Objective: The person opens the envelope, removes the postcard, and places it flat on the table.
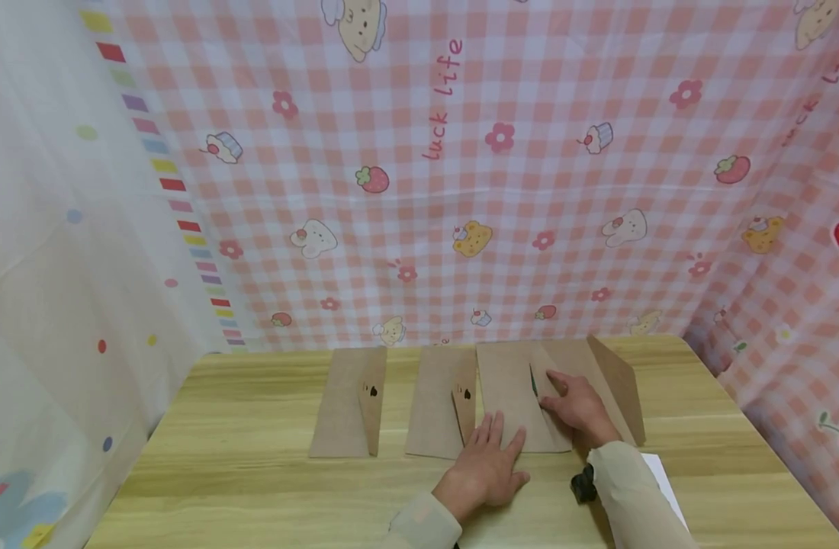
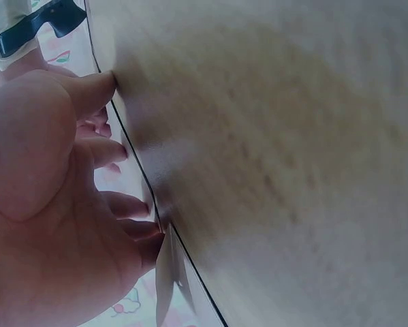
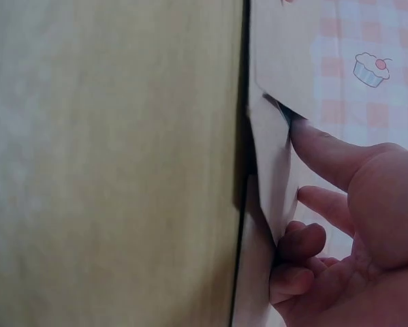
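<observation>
Several brown kraft paper envelopes lie in a row across the table. My right hand point(image 1: 579, 406) is over the flap point(image 1: 543, 366) of one right of the middle, thumb and forefinger apart and touching it. At the flap's edge a narrow gap shows something dark green point(image 1: 533, 380). The right wrist view has the thumb point(image 3: 326, 153) at that edge, with other fingers bent lower down. My left hand point(image 1: 487, 465) lies palm down, fingers spread, fingertips at the lower edges of the middle envelope point(image 1: 429, 404) and its right neighbour point(image 1: 502, 396).
The leftmost envelope point(image 1: 344, 404) has its flap folded over, with a small black mark on it. At the right, an envelope flap point(image 1: 618, 389) stands raised. White paper point(image 1: 663, 480) lies partly under the right forearm. A checked curtain point(image 1: 419, 152) hangs behind the wooden table point(image 1: 248, 427).
</observation>
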